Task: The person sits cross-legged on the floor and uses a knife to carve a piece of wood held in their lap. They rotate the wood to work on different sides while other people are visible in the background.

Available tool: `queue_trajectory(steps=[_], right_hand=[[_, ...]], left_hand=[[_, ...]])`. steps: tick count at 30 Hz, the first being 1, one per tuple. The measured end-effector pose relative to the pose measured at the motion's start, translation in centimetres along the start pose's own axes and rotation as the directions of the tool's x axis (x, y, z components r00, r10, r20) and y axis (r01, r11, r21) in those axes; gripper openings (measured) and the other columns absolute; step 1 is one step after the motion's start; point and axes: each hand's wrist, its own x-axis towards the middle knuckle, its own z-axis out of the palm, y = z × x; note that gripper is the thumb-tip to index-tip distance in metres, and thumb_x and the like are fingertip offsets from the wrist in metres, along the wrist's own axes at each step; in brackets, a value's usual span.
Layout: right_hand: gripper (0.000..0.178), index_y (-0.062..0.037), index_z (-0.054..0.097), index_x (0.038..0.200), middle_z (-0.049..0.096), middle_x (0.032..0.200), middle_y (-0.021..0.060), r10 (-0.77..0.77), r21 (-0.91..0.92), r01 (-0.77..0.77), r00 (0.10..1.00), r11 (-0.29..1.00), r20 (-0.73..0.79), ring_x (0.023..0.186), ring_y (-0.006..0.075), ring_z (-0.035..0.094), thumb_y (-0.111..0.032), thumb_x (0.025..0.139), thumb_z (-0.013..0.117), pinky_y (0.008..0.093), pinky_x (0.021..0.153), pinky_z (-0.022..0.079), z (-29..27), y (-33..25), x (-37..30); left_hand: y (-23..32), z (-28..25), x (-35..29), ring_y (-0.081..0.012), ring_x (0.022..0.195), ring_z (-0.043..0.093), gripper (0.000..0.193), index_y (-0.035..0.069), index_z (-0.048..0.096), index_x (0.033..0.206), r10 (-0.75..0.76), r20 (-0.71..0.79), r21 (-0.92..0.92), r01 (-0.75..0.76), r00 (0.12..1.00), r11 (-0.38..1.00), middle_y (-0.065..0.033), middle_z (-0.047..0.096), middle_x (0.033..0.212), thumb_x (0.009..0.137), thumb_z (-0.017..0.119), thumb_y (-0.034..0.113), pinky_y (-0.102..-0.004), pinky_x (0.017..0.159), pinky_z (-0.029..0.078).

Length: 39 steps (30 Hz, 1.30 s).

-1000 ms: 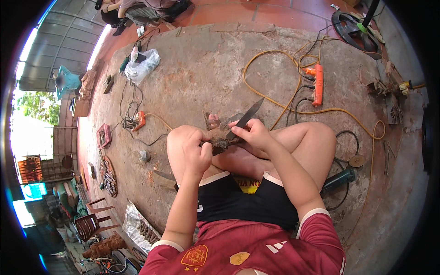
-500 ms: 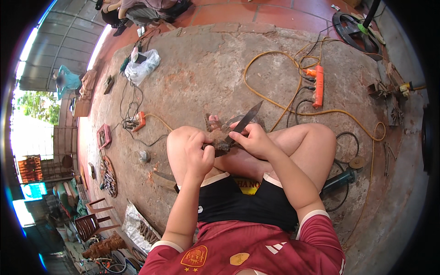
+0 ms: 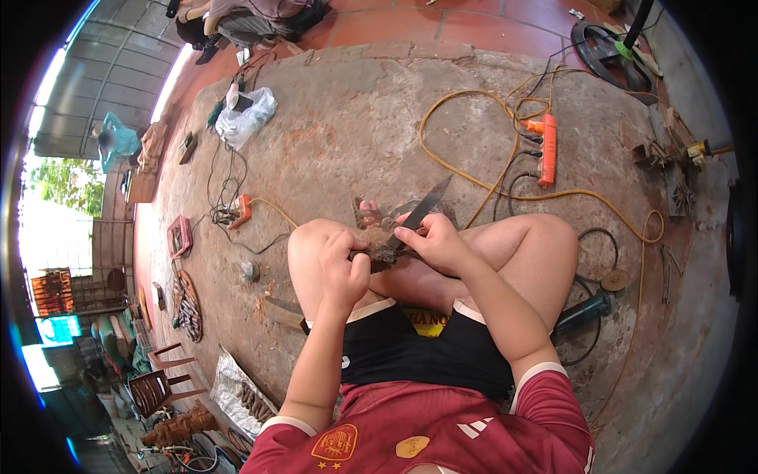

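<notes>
An orange power strip (image 3: 548,150) and a looping yellow cable (image 3: 588,190) lay at upper right, a clear plastic bag (image 3: 246,118) at upper left, a green power tool (image 3: 588,310) right, below mid-height. At the centre, the left hand (image 3: 345,265) gripped a lump (image 3: 384,252), partly hiding it; the right hand (image 3: 439,241) clasped a knife (image 3: 422,209) beside it. The knife's tip sat slightly lower than a second earlier. The blade was dark, flat, pointed; the lump, brown and rough; the floor (image 3: 355,103), blotchy concrete.
</notes>
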Motion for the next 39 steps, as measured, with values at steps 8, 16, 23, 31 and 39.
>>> queue_trajectory(steps=[8,16,23,31,39], right_hand=[[0.02,0.0012,0.073,0.1,0.071,0.08,0.0042,-0.081,0.056,0.089,0.988,0.994,-0.131,0.07,0.0073,0.061,-0.017,0.091,0.069,0.028,0.06,0.049,-1.0,0.5,0.6],[0.024,0.0016,0.068,0.113,0.069,0.102,0.0046,-0.078,-0.115,0.073,0.996,0.991,-0.039,0.085,0.0061,0.06,-0.012,0.092,0.067,0.0251,0.074,0.05,-1.6,-0.2,0.1],[0.026,0.0018,0.069,0.109,0.07,0.091,0.0075,-0.154,-0.161,0.149,0.988,0.976,-0.021,0.075,0.0101,0.063,-0.015,0.088,0.071,0.0276,0.068,0.051,-0.8,-0.2,-0.4],[0.025,0.0027,0.07,0.104,0.072,0.096,0.0106,-0.149,-0.103,0.145,0.988,0.984,-0.031,0.08,0.0124,0.065,-0.015,0.087,0.071,0.0295,0.071,0.051,-0.8,0.6,-0.3],[0.021,0.0009,0.07,0.104,0.071,0.105,0.0126,-0.337,-0.319,0.292,0.936,0.902,-0.097,0.096,0.0225,0.068,-0.011,0.087,0.07,0.0336,0.085,0.052,-0.7,-0.3,-0.9]], left_hand=[[0.2,0.4,-0.1,-0.0319,0.069,0.057,0.008,-0.003,0.057,0.075,0.008,0.009,-0.009,-0.008,1.0,1.0,-0.0179,0.058,0.07,0.07,0.052,0.001,-0.0376,0.065,0.047],[-0.4,0.4,0.1,-0.0319,0.07,0.058,0.009,-0.004,0.057,0.075,-0.011,-0.009,-0.016,0.011,1.0,1.0,-0.018,0.059,0.071,0.07,0.052,0.001,-0.0377,0.067,0.048],[-0.7,0.1,0.0,-0.0316,0.069,0.057,0.008,-0.003,0.057,0.074,-0.017,-0.014,-0.015,0.017,1.0,1.0,-0.0178,0.058,0.071,0.07,0.051,0.001,-0.0376,0.067,0.047],[-0.9,-0.3,0.3,-0.0296,0.065,0.057,0.008,-0.004,0.057,0.074,-0.003,-0.04,0.005,0.004,0.999,1.0,-0.0176,0.057,0.068,0.071,0.051,0.0,-0.0358,0.062,0.046],[-1.1,-0.3,0.4,-0.0269,0.061,0.056,0.008,-0.004,0.058,0.074,0.02,-0.085,0.01,-0.019,0.996,1.0,-0.0163,0.057,0.066,0.072,0.05,0.0,-0.0347,0.059,0.045]])
